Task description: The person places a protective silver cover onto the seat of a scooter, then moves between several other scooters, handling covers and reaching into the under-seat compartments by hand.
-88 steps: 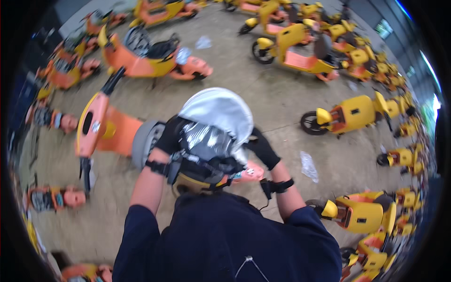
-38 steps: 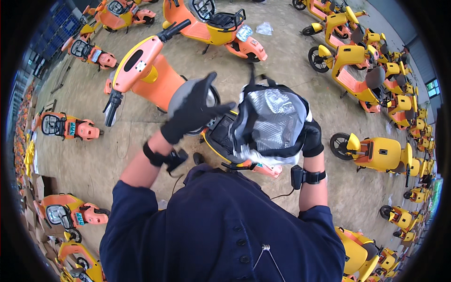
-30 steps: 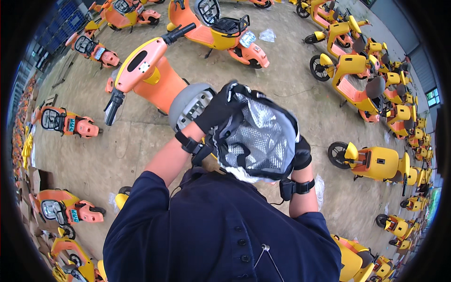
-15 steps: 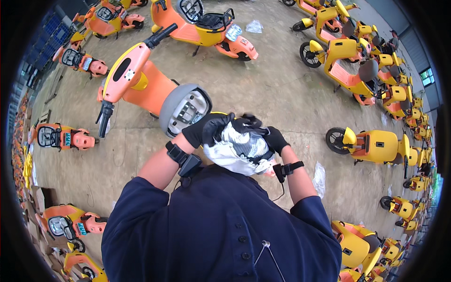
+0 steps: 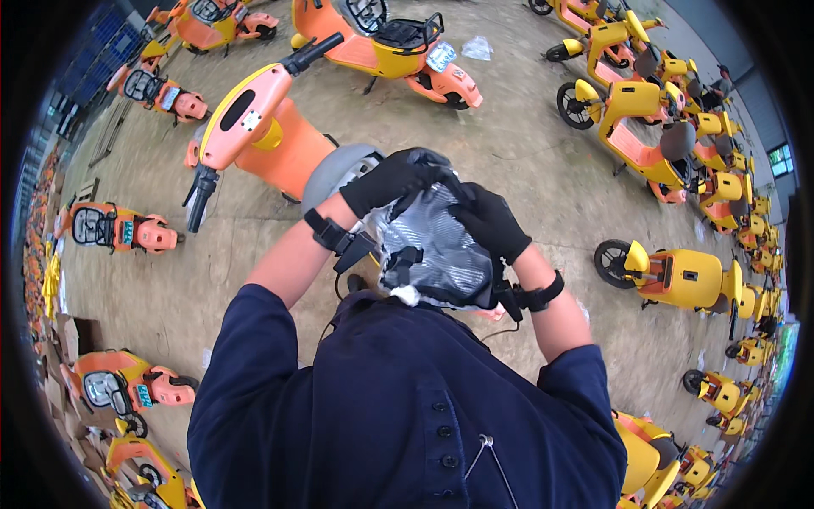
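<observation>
Both my hands wear black gloves and meet at the upper edge of a shiny, silver-grey, bag-like thing [image 5: 432, 242] in front of my chest. Its sheet is creased and finely striped, with black parts and a white tuft at its lower edge; its exact kind is unclear. My left hand [image 5: 403, 178] has its fingers curled over the top left edge. At the top right, my right hand [image 5: 490, 219] is closed on the edge, fingertips close to the left hand's. Just beyond my left hand is the grey seat [image 5: 332, 174] of an orange-and-yellow scooter [image 5: 288, 148], partly hidden by that hand.
Another orange-and-yellow scooter [image 5: 373, 38] stands ahead. Yellow scooters [image 5: 691, 276] line the right side in rows. More orange scooters [image 5: 119, 229] stand along the left. Clear plastic [image 5: 477, 48] lies on the concrete floor [image 5: 517, 161]. A person [image 5: 722, 83] is far off at right.
The bag-like thing has turned and spread, showing more of its silver striped surface and less white. My right hand has moved up and left, closer to my left hand, which has risen slightly.
</observation>
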Tool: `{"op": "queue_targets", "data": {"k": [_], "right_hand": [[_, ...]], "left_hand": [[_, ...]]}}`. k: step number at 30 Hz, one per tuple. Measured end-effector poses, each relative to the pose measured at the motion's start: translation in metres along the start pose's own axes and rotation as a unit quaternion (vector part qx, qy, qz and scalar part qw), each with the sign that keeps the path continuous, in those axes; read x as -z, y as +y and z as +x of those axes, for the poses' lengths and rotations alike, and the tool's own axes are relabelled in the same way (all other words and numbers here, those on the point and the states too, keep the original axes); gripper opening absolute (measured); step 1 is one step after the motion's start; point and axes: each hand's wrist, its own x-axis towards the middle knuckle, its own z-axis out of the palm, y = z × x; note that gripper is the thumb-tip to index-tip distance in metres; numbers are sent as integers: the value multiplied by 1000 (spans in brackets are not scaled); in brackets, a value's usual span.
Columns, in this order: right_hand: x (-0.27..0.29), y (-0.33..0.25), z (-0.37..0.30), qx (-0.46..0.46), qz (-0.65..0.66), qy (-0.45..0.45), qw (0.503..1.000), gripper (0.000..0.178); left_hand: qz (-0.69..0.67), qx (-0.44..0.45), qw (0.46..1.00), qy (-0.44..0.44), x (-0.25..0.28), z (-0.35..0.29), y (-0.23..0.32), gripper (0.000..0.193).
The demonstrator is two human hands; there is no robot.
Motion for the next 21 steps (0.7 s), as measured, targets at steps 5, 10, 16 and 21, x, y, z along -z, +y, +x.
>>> {"op": "queue_targets", "data": {"k": [5, 10, 16, 21], "right_hand": [[-24, 40, -6, -25, 101, 220, 970, 31], [-18, 9, -7, -80, 211, 16, 974, 35], [-39, 34, -32, -59, 628, -82, 771, 48], [-34, 19, -39, 9, 658, -71, 749, 54]], "left_hand": [[475, 102, 869, 93, -33, -51, 20, 99], [189, 2, 949, 251, -19, -47, -69, 26], [-253, 116, 929, 244, 25, -52, -69, 20], [205, -95, 953, 202, 2, -67, 31, 69]]}}
